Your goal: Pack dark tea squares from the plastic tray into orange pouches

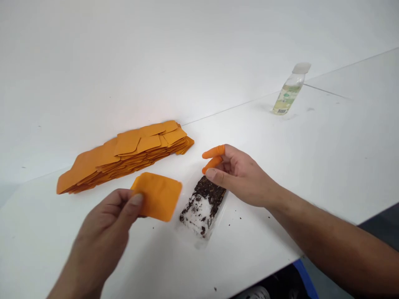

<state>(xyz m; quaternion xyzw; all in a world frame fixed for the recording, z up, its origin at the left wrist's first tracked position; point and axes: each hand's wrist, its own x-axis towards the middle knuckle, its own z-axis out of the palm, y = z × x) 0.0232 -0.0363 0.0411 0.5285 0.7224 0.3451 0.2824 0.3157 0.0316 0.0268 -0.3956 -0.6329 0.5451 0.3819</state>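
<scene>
My left hand (pixel 116 220) pinches some flat orange squares (pixel 160 197) with rounded corners, thumb on top. Over the far end of a clear tray (pixel 215 222) is my right hand (pixel 238 172), its fingers apart and nothing seen between them. Two of its fingers wear orange finger covers (pixel 215 151). Dark crumbly material (pixel 208 189) and a white patch fill the tray, whose far end is partly hidden by that hand. Behind my left hand, a long pile of orange squares (pixel 124 153) leans along the wall.
A clear bottle (pixel 288 95) with a white cap and pale yellow liquid stands at the back right. Dark crumbs dot the white table (pixel 255 245). Below its front edge is something dark with a blue rim (pixel 304 278).
</scene>
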